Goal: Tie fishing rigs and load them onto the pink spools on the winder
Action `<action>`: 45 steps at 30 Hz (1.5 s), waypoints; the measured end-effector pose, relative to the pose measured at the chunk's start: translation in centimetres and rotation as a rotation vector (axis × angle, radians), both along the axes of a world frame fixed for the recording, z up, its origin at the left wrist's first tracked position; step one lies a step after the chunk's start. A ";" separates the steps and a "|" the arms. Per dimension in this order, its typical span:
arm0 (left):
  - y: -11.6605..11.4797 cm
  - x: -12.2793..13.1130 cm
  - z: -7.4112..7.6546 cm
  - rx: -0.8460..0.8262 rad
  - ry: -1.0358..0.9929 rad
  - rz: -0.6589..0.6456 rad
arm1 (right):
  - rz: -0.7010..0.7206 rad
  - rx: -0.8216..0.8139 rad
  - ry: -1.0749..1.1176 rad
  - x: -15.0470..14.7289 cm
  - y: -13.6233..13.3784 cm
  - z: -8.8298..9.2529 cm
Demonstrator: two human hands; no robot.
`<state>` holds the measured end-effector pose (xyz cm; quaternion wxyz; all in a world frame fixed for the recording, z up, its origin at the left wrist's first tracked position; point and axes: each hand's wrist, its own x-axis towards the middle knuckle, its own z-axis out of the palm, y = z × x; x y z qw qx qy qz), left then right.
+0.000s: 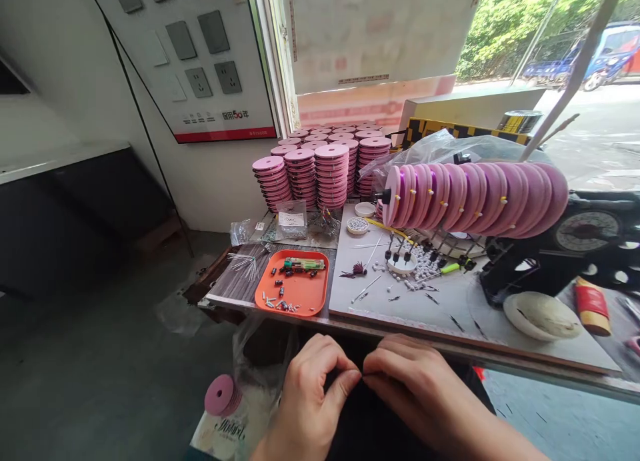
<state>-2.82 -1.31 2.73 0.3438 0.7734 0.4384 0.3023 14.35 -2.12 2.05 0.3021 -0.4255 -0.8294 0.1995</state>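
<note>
Below the orange tray [293, 289], past the table's front edge [400, 333] and nearer the camera: left hand [305, 398] and right hand [417, 391], meeting over dark fabric [373, 426]. Thumb and forefinger of each closed in a pinch, fingertips [350, 380] of the two hands touching. Whatever sits in that pinch is too small to make out (no part of it shows past the fingers). Remaining fingers curled under, palms hidden, both wrists cut off by the bottom edge.

Lower left of the tray, just beside the left hand: one pink spool [220, 394] inside a clear plastic bag [260, 351], partly veiled by the film. Printed card under it cut off at the frame edge, lettering unreadable.

On the tray itself: small dark and silvery parts, too fine to name, plus a green-and-red item [304, 264] along the far rim.

Behind the tray: stacks of pink spools [320, 171], rear stacks hidden by the front ones. Behind and to the right of the tray: a row of pink spools [475, 194] standing on edge along a rod, only the rod's black tip showing.

Right of the tray: a pale board [440, 301] strewn with white beads and thin pins (hard to tell apart). Further right of the tray: a black machine [545, 264] and a shallow bowl [543, 314].
</note>
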 end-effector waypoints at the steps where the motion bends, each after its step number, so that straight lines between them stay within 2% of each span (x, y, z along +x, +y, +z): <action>1: 0.0 -0.1 0.0 -0.002 0.006 -0.011 | 0.007 -0.030 0.015 -0.1 0.0 -0.1; 7: 0.3 -0.4 0.3 -0.027 0.034 -0.043 | 0.014 -0.178 0.136 -0.4 -0.2 -0.5; 13: 1.1 -0.9 1.1 -0.100 0.055 -0.089 | -0.082 -0.274 0.290 -0.2 0.2 -0.3; 15: 2.6 -1.5 1.4 -0.068 0.098 -0.077 | -0.124 -0.268 0.334 -0.2 0.3 -0.5; 18: 6.0 -2.9 1.7 0.113 0.277 0.074 | -0.166 -0.243 0.368 -0.2 0.3 -1.0; 19: 7.2 -3.3 1.7 0.164 0.361 0.078 | -0.168 -0.237 0.370 -0.1 0.3 -1.1; 22: 10.0 -4.0 2.0 0.169 0.557 -0.081 | -0.169 -0.223 0.369 -0.1 0.2 -1.4; 25: 11.3 -3.7 2.3 0.142 0.629 -0.164 | -0.172 -0.211 0.372 -0.2 0.2 -1.6; 29: 11.7 -2.5 2.4 0.155 0.638 -0.143 | -0.172 -0.198 0.375 -0.2 0.2 -1.6; 33: 11.7 -2.2 2.1 0.177 0.620 -0.048 | -0.170 -0.187 0.366 0.0 0.2 -1.5; 41: 10.7 -2.6 1.8 0.118 0.565 -0.059 | -0.190 -0.189 0.375 -0.1 0.0 -1.6; 45: 9.7 -2.3 2.5 0.112 0.460 -0.002 | -0.206 -0.163 0.413 -0.2 0.0 -1.6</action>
